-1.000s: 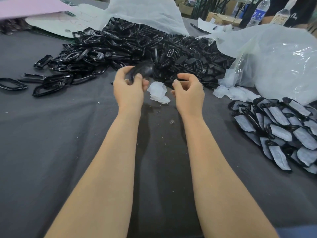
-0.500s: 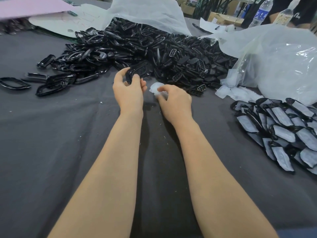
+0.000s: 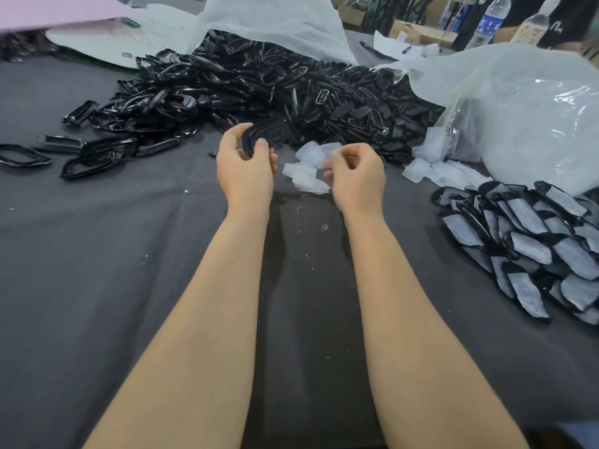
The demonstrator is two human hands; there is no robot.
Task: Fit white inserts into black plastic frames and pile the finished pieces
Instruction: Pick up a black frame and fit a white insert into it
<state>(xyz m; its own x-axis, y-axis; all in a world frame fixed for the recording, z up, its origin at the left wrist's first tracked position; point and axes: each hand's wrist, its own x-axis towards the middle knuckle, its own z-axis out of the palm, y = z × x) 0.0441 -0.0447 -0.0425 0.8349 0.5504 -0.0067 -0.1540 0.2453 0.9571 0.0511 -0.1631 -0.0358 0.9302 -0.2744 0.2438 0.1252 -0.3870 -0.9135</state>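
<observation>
Progress: a pile of finished pieces (image 3: 531, 251) lies at 3 o'clock from the hands. The far larger heap of empty frames (image 3: 259, 89) at 12 o'clock is unfitted, so most of the work is judged outstanding.

Left hand (image 3: 244, 166): fingers curled round 1 black frame (image 3: 262, 137).

Right hand (image 3: 358, 176): fingertips pinch 1 white insert (image 3: 329, 155), just above the loose inserts (image 3: 303, 178).

Insert and frame are apart; fitting is not yet begun.
</observation>
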